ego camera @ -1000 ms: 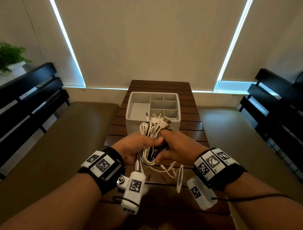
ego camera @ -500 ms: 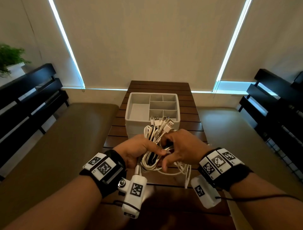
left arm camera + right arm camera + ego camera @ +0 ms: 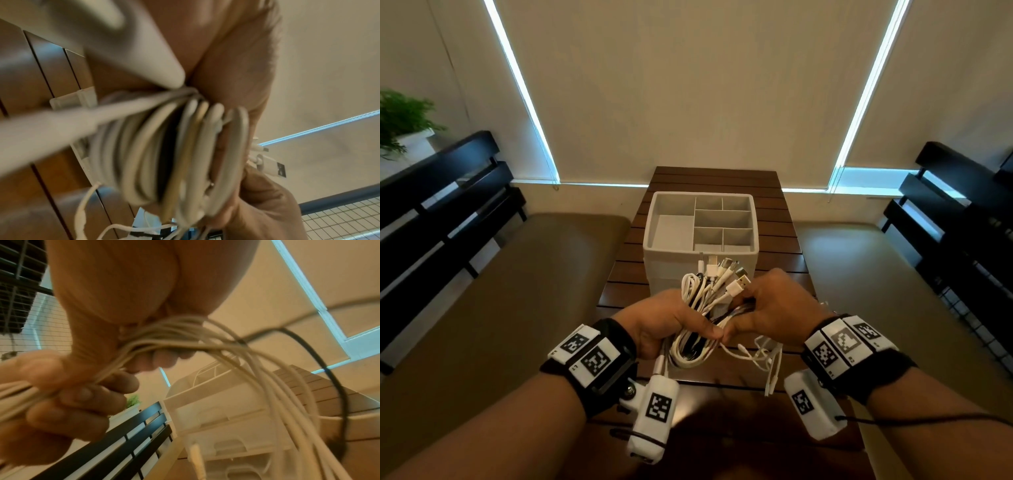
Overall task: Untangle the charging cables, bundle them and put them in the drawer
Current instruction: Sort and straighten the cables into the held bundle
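Observation:
A bundle of white charging cables with one black cable among them is held above the near part of the table. My left hand grips the looped bundle from the left. From the right, my right hand holds the same strands with curled fingers. Several plugs stick up from the bundle's top. Loose thin white ends dangle below the right hand. The white drawer organiser with several compartments stands just beyond the hands; its visible compartments hold nothing.
The narrow dark slatted wooden table runs away from me. Tan cushioned benches with black slatted backs flank it on both sides. A potted plant stands at far left. Drawn blinds fill the wall ahead.
Both hands stay on the bundle. The right hand has shifted its hold higher, near the plugs, and the dangling white ends hang further right.

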Demonstrator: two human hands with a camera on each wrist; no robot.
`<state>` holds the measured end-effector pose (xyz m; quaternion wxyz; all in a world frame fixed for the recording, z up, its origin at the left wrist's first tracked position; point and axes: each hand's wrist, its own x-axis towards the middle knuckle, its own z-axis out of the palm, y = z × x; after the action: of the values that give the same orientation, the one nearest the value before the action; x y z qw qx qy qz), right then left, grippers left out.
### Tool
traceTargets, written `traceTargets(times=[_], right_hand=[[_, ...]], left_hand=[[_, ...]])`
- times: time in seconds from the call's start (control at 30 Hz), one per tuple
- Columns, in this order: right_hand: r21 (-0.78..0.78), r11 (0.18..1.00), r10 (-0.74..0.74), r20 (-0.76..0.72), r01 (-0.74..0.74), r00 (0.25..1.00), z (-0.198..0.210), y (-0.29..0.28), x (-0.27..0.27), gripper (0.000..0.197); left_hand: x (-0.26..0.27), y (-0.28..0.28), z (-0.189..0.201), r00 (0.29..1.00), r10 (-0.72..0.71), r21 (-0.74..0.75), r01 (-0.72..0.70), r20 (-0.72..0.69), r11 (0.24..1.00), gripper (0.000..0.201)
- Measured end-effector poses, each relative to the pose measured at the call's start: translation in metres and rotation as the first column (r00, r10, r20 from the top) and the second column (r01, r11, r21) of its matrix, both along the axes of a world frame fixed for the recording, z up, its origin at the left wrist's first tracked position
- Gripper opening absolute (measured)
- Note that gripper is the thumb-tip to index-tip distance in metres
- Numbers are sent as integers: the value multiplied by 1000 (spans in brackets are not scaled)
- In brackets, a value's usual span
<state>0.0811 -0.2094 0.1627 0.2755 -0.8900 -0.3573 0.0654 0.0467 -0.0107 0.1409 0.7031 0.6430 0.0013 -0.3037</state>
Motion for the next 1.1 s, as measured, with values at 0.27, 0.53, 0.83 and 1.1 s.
traceTargets(times=[0.27, 0.53, 0.83, 1.1], right_hand=[[207, 968, -113, -130, 138, 985, -2, 1, 4, 52], [215, 954, -200, -52, 207, 978, -8, 3, 9, 41], [385, 819, -321, -308, 426, 896, -23, -2, -5, 86], [450, 708, 110, -831, 544, 545, -31, 22, -20, 50]], left_hand=[[-4, -4, 1, 999, -39, -29, 40, 33, 999, 26], [-11, -19, -13, 992, 130, -22, -130, -4, 991, 22], [-9, -20, -12, 940, 342, -22, -342, -4, 940, 17], [-13, -41, -13, 965, 255, -57, -252, 60, 966, 37]])
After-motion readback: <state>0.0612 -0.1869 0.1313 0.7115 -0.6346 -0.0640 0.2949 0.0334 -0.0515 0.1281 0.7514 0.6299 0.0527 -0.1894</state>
